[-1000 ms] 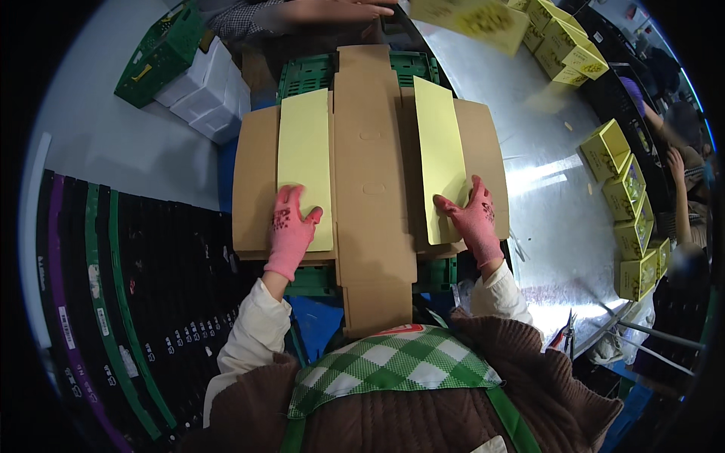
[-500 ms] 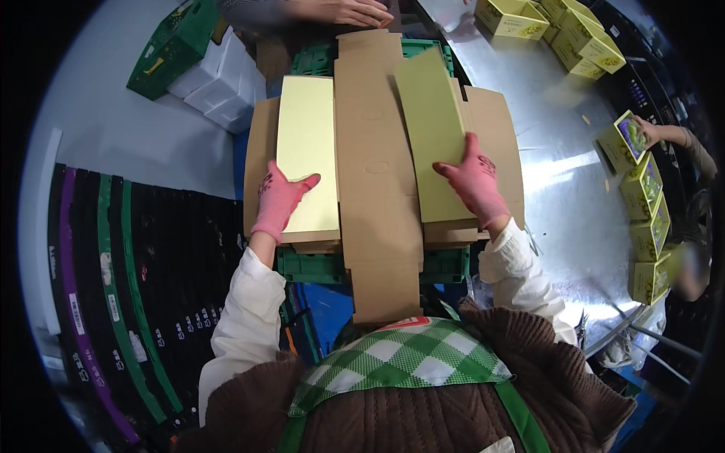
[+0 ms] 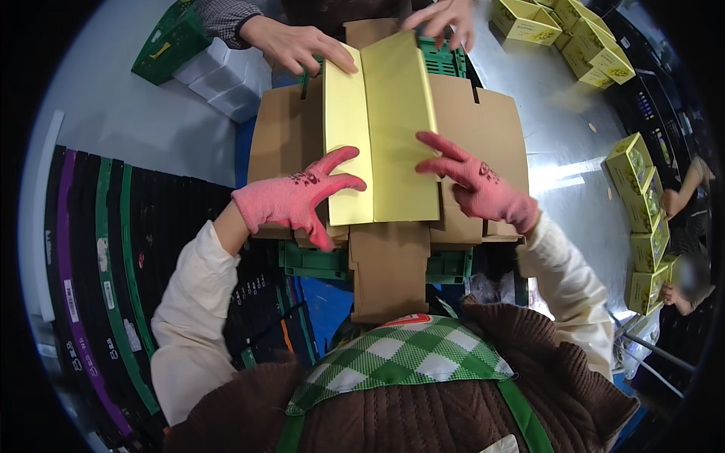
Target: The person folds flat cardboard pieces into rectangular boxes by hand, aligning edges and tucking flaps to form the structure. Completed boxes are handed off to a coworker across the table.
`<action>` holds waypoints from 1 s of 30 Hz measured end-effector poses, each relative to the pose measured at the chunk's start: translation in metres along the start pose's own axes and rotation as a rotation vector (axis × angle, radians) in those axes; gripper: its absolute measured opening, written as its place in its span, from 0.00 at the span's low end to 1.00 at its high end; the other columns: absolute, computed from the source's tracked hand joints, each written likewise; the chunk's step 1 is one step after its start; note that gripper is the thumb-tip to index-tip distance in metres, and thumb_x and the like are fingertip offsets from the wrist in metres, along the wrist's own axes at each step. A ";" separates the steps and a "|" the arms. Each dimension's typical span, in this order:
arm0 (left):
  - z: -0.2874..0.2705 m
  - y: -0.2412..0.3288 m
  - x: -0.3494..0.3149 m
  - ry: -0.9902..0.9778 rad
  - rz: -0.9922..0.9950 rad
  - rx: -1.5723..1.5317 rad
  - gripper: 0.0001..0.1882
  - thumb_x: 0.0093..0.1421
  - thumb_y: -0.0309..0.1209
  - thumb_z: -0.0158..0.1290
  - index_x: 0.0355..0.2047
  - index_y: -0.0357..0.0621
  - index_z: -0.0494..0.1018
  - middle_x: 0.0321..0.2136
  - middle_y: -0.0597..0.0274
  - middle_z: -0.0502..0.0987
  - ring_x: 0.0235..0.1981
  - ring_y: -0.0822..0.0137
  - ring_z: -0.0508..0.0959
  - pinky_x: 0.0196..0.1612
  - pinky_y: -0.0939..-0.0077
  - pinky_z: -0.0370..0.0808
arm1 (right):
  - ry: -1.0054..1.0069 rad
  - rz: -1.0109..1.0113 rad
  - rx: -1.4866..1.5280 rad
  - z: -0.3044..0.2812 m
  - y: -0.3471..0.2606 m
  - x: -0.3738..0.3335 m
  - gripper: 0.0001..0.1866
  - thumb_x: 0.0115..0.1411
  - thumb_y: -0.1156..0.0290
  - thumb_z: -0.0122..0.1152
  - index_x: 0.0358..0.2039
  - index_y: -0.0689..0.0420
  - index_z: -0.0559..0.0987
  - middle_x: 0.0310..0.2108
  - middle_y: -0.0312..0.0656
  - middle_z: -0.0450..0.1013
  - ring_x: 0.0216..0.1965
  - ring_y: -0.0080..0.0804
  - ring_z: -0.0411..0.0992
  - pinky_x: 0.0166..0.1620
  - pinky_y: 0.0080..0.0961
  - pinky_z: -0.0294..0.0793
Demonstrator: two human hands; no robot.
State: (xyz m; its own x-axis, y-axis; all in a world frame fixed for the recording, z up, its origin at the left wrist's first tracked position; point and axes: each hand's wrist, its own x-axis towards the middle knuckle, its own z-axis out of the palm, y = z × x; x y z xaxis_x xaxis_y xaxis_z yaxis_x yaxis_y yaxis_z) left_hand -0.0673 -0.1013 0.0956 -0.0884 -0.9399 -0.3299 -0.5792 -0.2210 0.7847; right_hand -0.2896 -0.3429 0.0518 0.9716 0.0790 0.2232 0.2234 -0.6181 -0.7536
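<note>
Two long pale yellow card panels (image 3: 400, 143) lie side by side over the middle of a flattened brown cardboard sheet (image 3: 479, 143). The right one looks tilted. My left hand (image 3: 306, 192), in a pink glove, is open, its spread fingers over the lower left edge of the yellow card. Also gloved in pink, my right hand (image 3: 483, 185) has its fingers stretched apart, the tips at the right edge of the card. From the far side a co-worker's hand (image 3: 294, 45) rests on the card's upper left corner; that person's other hand (image 3: 444, 19) is by the upper right corner.
Beneath the cardboard stands a green plastic crate (image 3: 310, 260). A metal table (image 3: 555, 162) on the right carries yellow boxes (image 3: 642, 185) near another person's hands, and more yellow boxes (image 3: 525, 21) farther back. Black crates (image 3: 189, 241) are at the left, with white boxes (image 3: 234, 87) beyond.
The yellow panels, apart at the left and right before, now lie together in the middle. My hands have come off their outer surfaces to the edges. The co-worker's hands have reached in to the card.
</note>
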 end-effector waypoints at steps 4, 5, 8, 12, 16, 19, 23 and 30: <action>0.004 0.005 0.004 -0.051 0.091 0.374 0.33 0.44 0.37 0.65 0.51 0.45 0.70 0.61 0.48 0.57 0.58 0.47 0.62 0.56 0.61 0.67 | -0.335 -0.129 -0.471 -0.011 -0.006 0.001 0.26 0.44 0.68 0.66 0.47 0.50 0.74 0.58 0.41 0.62 0.45 0.41 0.67 0.46 0.34 0.71; 0.008 -0.004 0.006 -0.007 0.108 0.507 0.31 0.43 0.40 0.65 0.48 0.44 0.71 0.56 0.51 0.65 0.52 0.49 0.67 0.52 0.62 0.70 | -0.357 -0.168 -0.542 -0.012 0.002 0.004 0.26 0.43 0.64 0.68 0.46 0.49 0.74 0.56 0.39 0.63 0.42 0.40 0.67 0.44 0.34 0.71; 0.016 -0.015 0.006 0.160 0.053 0.719 0.26 0.41 0.44 0.65 0.39 0.44 0.75 0.41 0.57 0.74 0.40 0.53 0.74 0.42 0.63 0.73 | -0.197 -0.262 -0.634 -0.012 0.015 0.012 0.23 0.40 0.51 0.70 0.35 0.49 0.76 0.39 0.33 0.69 0.35 0.37 0.68 0.37 0.33 0.70; 0.055 -0.015 0.042 0.777 -0.101 0.861 0.17 0.47 0.48 0.62 0.30 0.52 0.77 0.23 0.68 0.73 0.23 0.62 0.75 0.26 0.69 0.72 | 0.103 -0.091 -0.568 0.008 0.005 0.032 0.18 0.41 0.50 0.69 0.23 0.49 0.76 0.23 0.31 0.68 0.27 0.35 0.68 0.31 0.33 0.69; 0.068 -0.007 0.075 0.820 -0.150 0.862 0.23 0.50 0.46 0.60 0.46 0.55 0.74 0.24 0.67 0.72 0.24 0.62 0.75 0.28 0.68 0.74 | 0.198 0.040 -0.699 0.044 0.015 0.042 0.17 0.44 0.50 0.67 0.23 0.49 0.76 0.24 0.33 0.68 0.26 0.35 0.69 0.31 0.32 0.69; 0.058 -0.003 0.062 0.607 -0.092 0.865 0.34 0.50 0.44 0.60 0.58 0.57 0.64 0.29 0.63 0.72 0.27 0.59 0.75 0.33 0.68 0.75 | 0.174 0.046 -0.731 0.044 0.013 0.041 0.15 0.46 0.52 0.65 0.23 0.50 0.76 0.25 0.34 0.68 0.26 0.34 0.70 0.30 0.32 0.70; 0.058 -0.002 0.046 0.532 -0.123 0.864 0.35 0.47 0.46 0.62 0.55 0.56 0.64 0.31 0.63 0.73 0.29 0.59 0.75 0.35 0.67 0.74 | 0.136 0.057 -0.715 0.041 0.011 0.043 0.14 0.49 0.53 0.64 0.24 0.50 0.76 0.25 0.34 0.68 0.26 0.35 0.70 0.31 0.32 0.71; 0.074 -0.009 0.059 0.746 -0.296 0.807 0.21 0.37 0.46 0.66 0.29 0.54 0.75 0.27 0.73 0.75 0.27 0.62 0.75 0.30 0.70 0.74 | 0.161 0.357 0.530 0.017 0.005 0.019 0.27 0.54 0.70 0.62 0.56 0.53 0.71 0.42 0.43 0.74 0.41 0.35 0.73 0.49 0.29 0.70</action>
State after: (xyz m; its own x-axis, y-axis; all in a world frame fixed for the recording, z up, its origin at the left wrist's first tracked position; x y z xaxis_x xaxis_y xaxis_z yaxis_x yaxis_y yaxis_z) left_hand -0.1271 -0.1355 0.0305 0.4863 -0.8590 0.1603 -0.8737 -0.4811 0.0722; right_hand -0.2688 -0.3313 0.0421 0.9783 -0.2034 -0.0384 -0.0623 -0.1124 -0.9917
